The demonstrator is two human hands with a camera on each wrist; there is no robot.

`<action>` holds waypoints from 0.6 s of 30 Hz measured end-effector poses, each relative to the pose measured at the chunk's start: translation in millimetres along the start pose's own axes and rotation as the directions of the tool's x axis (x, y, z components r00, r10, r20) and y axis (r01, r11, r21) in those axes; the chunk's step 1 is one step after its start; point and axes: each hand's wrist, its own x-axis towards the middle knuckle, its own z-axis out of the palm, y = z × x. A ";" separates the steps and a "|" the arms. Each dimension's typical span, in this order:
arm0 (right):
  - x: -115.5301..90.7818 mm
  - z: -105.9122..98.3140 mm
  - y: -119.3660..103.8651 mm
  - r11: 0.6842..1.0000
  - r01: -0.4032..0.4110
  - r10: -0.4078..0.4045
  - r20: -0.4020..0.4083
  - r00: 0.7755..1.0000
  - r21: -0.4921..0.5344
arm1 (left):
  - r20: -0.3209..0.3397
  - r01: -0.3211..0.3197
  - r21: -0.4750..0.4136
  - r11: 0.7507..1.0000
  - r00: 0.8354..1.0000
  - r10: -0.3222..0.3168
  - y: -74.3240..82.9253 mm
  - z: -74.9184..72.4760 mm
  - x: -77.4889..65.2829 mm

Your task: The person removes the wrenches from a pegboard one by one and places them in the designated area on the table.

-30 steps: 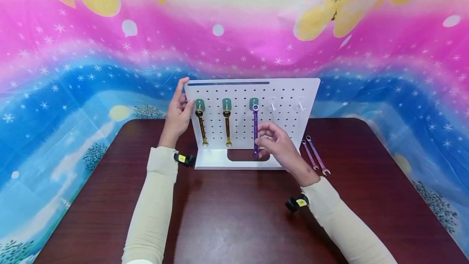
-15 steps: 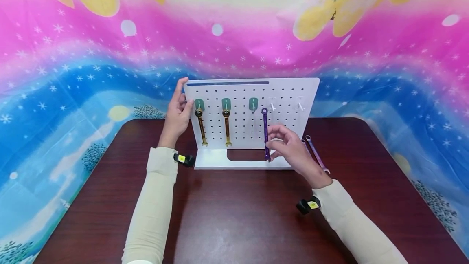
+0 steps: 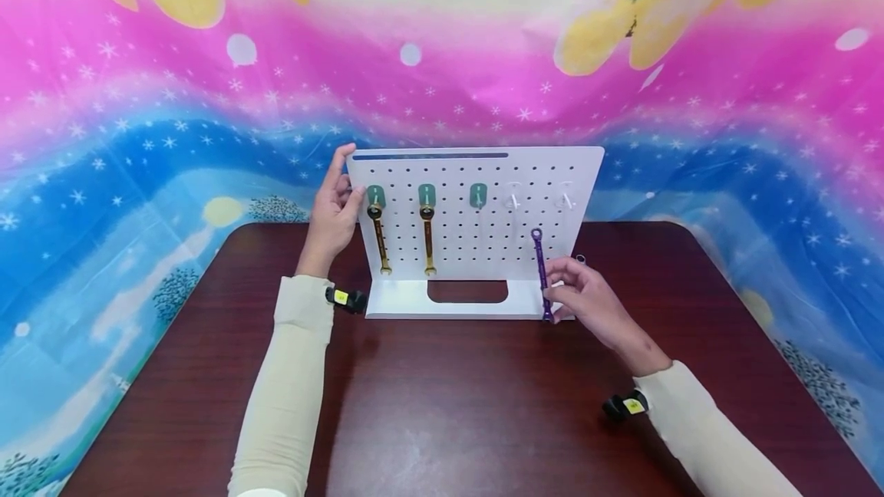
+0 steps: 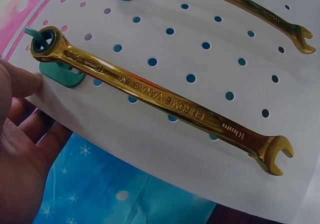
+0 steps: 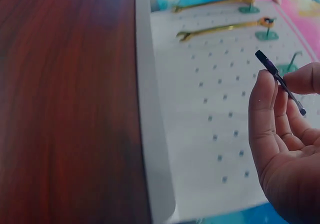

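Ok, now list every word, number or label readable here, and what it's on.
"CHROME VANADIUM": shaft of the gold wrench nearest the left hand.
"10mm": same wrench, near its open end.
"10mm": same wrench, near its ring end, less clear.
Too small or blurred to read: any marks on the second gold wrench, purple wrench and yellow wrist labels.

In left wrist view, reads CHROME VANADIUM mid-shank on the gold wrench (image 4: 160, 99); also 10mm toward open end, four o'clock, and apparently again toward ring, ten o'clock. On second wrench (image 4: 248, 7), two o'clock, too faint. In head view, on yellow labels (image 3: 341, 297), eight and four o'clock, too small to read.
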 end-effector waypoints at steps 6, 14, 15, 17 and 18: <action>-8.2 -25.7 16.9 0.999 -0.050 0.050 0.010 0.999 -0.022 | 0.021 -0.002 0.023 1.000 1.000 0.002 2.6 -5.3 0.4; -7.8 -56.4 32.6 0.996 -0.082 0.081 -0.025 0.996 -0.045 | 0.020 0.011 0.024 1.000 1.000 -0.011 3.0 -6.8 1.3; -7.8 -60.0 34.0 0.995 -0.085 0.084 -0.030 0.996 -0.051 | 0.019 0.010 0.024 1.000 1.000 -0.011 2.9 -7.0 1.6; -7.6 -68.0 37.1 0.994 -0.091 0.089 -0.034 0.995 -0.054 | 0.021 0.008 0.025 1.000 1.000 -0.009 2.9 -7.1 1.7; -7.3 -72.5 38.7 0.994 -0.094 0.092 -0.035 0.995 -0.057 | 0.021 0.007 0.023 1.000 1.000 -0.008 2.9 -7.1 1.6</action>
